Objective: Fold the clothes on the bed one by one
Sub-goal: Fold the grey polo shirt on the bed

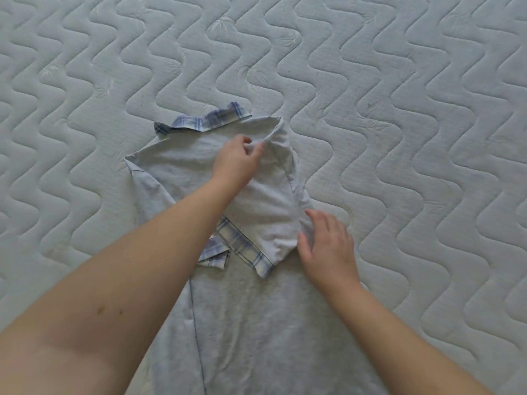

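At frame centre on the quilted mattress (399,81) lay a grey garment (256,323) with plaid trim. The left hand (235,161) pinched its folded-in sleeve (282,155); the right hand (328,246), fingers relaxed, rested at the fold's edge. The sleeve fold seemed under way, and flattening it probably came next.

Grey garment (182,178) with blue plaid trim, part-folded on the bed

It lies flat and lengthwise — plaid collar at the far end, one side turned in over the middle so its plaid-edged cuff sits diagonally on the body, lower part running toward the near edge.
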Demonstrator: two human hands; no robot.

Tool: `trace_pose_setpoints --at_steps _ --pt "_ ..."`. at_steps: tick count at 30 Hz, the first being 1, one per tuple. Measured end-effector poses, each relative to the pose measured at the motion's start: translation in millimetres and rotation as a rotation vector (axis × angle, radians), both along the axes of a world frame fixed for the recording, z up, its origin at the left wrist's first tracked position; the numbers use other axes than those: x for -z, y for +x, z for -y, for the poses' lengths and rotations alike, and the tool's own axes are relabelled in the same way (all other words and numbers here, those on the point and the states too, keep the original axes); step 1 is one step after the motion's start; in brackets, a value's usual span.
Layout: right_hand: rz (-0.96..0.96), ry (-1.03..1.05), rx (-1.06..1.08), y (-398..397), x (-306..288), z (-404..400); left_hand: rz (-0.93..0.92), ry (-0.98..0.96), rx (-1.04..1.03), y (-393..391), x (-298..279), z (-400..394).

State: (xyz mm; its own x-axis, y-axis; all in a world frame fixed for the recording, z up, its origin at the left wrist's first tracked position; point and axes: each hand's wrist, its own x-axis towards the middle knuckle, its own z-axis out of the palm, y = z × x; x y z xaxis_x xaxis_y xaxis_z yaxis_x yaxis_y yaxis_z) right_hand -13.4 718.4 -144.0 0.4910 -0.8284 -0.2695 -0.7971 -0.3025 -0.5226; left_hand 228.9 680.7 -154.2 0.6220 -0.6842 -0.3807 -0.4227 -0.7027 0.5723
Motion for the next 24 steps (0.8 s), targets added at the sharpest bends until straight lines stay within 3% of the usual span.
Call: trace_pose_setpoints --at_steps 5,9,17,21,24 --pt "-0.193 0.174 0.121 -16 13 15 0.019 0.098 0.133 -8 -1 62" --pt "-0.181 0.33 0.127 -23 21 29 0.04 0.214 0.3 2 -5 84" --pt "-0.171 0.485 0.129 -23 38 52 -0.343 -0.039 0.015 18 17 68" --pt "-0.17 0.468 0.119 -25 44 52 -0.411 -0.1 -0.201 13 20 76" --pt "-0.173 0.479 0.104 -26 47 54 -0.37 -0.006 -0.153 16 17 78"
